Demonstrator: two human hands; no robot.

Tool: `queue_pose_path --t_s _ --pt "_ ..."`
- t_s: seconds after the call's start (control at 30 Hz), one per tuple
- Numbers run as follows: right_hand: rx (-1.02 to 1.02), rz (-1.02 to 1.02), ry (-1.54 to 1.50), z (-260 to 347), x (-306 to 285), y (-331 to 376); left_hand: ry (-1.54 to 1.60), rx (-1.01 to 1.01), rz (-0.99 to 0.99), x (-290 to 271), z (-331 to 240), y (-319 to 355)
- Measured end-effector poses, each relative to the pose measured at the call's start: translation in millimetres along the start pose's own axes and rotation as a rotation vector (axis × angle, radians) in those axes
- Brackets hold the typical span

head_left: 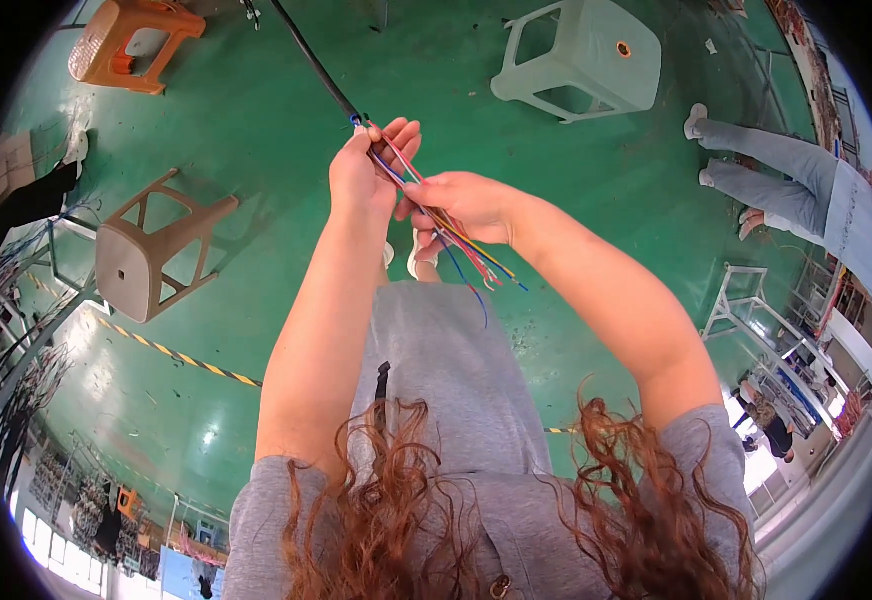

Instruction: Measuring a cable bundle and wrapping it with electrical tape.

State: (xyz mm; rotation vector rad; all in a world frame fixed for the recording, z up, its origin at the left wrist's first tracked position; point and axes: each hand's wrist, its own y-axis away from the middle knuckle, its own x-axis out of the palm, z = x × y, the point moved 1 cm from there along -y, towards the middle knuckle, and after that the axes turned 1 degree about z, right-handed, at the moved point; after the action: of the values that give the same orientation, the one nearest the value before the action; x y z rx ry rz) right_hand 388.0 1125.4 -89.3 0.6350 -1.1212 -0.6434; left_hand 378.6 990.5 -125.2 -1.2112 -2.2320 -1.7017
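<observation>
A black cable runs down from the upper edge to my hands. Where its black jacket ends, several thin coloured wires fan out: red, blue, yellow, white and others. My left hand pinches the bundle just below the jacket's end, thumb on top, with its other fingers curled behind. Lower down and to the right, my right hand is closed around the same wires. Their loose ends stick out beneath it, one blue wire bending down toward my lap. Part of the bundle is hidden between my fingers.
A brown stool lies tipped at left; an orange stool is at upper left. A pale green stool stands at upper right. At right is another person in light blue trousers, near a white metal frame. Cables hang at far left.
</observation>
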Motion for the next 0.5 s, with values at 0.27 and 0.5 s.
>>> queue_pose_path --t_s 0.27,0.5 --pt "0.116 -0.041 0.037 3.0 0.5 0.0 -0.384 0.038 0.079 -17.9 1.6 0.3" --pt "-0.027 -0.256 0.534 -13.0 9.0 6.8 -0.912 0.185 0.141 -40.6 5.4 4.0"
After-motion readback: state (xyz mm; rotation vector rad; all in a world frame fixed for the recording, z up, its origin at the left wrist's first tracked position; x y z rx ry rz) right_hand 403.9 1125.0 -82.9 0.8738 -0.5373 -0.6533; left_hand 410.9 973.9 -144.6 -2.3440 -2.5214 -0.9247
